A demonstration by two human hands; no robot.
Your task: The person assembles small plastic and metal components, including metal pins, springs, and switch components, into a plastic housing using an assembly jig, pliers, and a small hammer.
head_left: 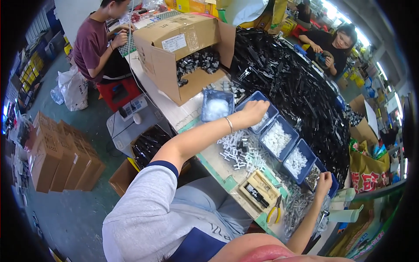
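Observation:
My left hand (255, 112), a band on its wrist, hangs over a blue bin (271, 114) with small whitish parts. Its fingers are drawn together; anything in them is too small to see. At the far right of the bin row, my right hand (324, 181) has its fingertips pinched at a bin of small metal parts (312, 177); what they hold cannot be made out. Between the hands stand two blue bins of small white plastic pieces (276, 138) (296, 163). In front of me a pale wooden fixture (267, 187) carries a black part (256, 195).
Yellow-handled pliers (275, 212) lie beside the fixture. White branched plastic pieces (244, 153) and clear strips (297, 208) cover the near table. Behind the bins spreads a heap of black parts (279, 78). A cardboard box (159, 56) stands left; two co-workers sit across.

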